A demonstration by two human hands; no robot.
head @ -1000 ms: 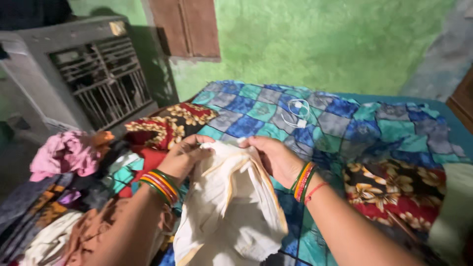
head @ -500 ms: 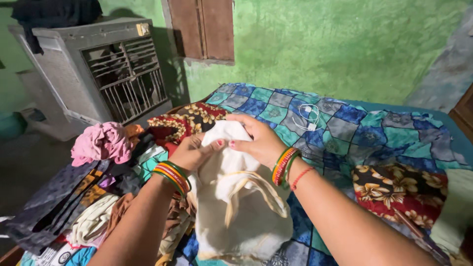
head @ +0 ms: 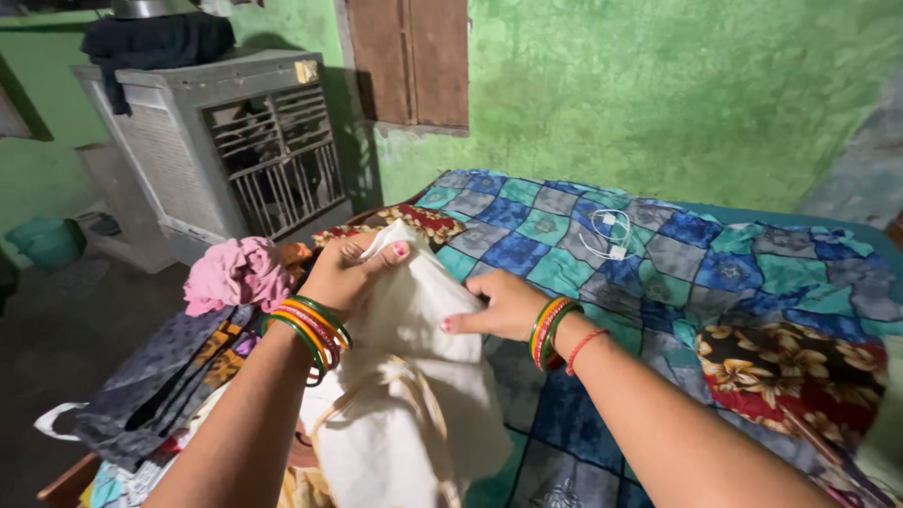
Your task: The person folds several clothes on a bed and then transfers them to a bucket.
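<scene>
Cream cloth garment (head: 409, 376) over the checked bedspread (head: 658, 254), top corner pinched in the raised left hand (head: 348, 273), fingers closed tight on it, right hand (head: 499, 306) lower, fingers curled into its side fold, beside a heap of clothes (head: 179, 376).

Cream garment (head: 414, 376) looking like matt soft woven cloth, bangles (head: 310, 334) shining glossy (plastic or glass, can't tell), patchwork bedcover (head: 658, 254) reading as smooth printed fabric, cooler (head: 202, 150) showing dull grey casing, wall (head: 658, 85) looking rough matt plaster.
</scene>
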